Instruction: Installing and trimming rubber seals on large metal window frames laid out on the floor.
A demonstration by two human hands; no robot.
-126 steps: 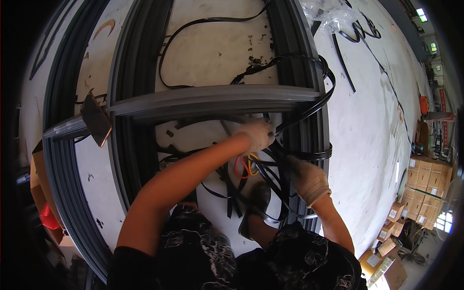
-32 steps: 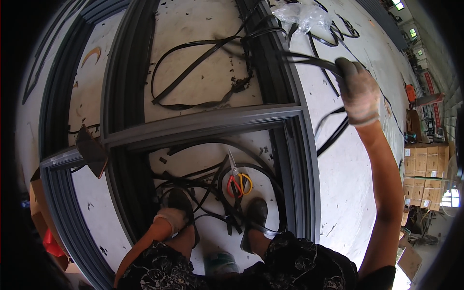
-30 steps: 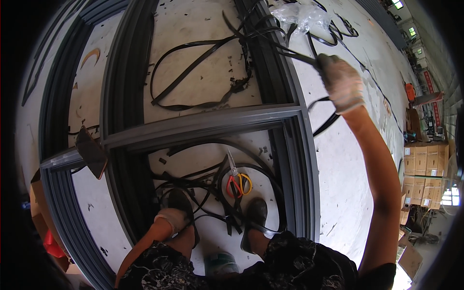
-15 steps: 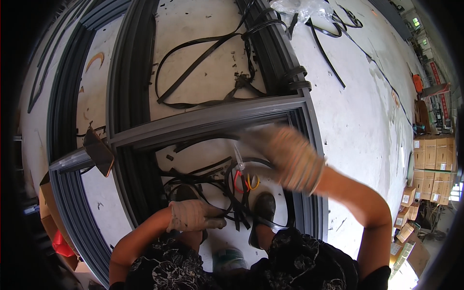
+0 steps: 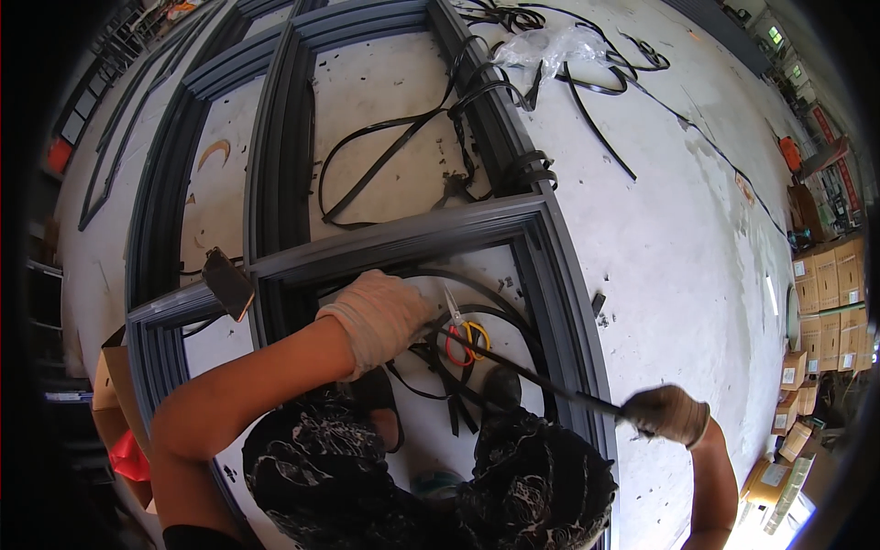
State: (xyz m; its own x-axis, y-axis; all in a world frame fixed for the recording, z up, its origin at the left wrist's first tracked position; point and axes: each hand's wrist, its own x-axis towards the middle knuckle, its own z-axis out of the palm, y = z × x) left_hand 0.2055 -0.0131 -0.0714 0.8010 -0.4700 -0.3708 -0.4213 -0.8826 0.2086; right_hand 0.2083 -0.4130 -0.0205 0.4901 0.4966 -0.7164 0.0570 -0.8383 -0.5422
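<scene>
A black rubber strip [image 5: 550, 387] stretches taut across the near opening of the dark grey metal frame [image 5: 403, 226]. My right hand [image 5: 669, 414], in a dark-stained work glove, is closed on its right end, out beyond the frame's right side. My left hand [image 5: 378, 316], also gloved, is closed near the strip's other end; its fingertips are partly hidden. Just right of my left hand lie scissors [image 5: 456, 321] with one red and one yellow handle loop. More black strips [image 5: 449, 371] lie loosely coiled on the floor around my feet.
A phone [image 5: 228, 284] leans on the frame's left crossbar. Longer black strips [image 5: 385, 128] lie in the far opening. Clear plastic wrap [image 5: 555, 48] and coiled strips sit beyond the frame. Cardboard boxes [image 5: 830, 284] are stacked at far right; an open carton [image 5: 112, 376] stands at left.
My right hand has swung from above the frame opening out to the right, drawing the strip tight. The left hand has risen from near my foot to beside the scissors. The view has shifted.
</scene>
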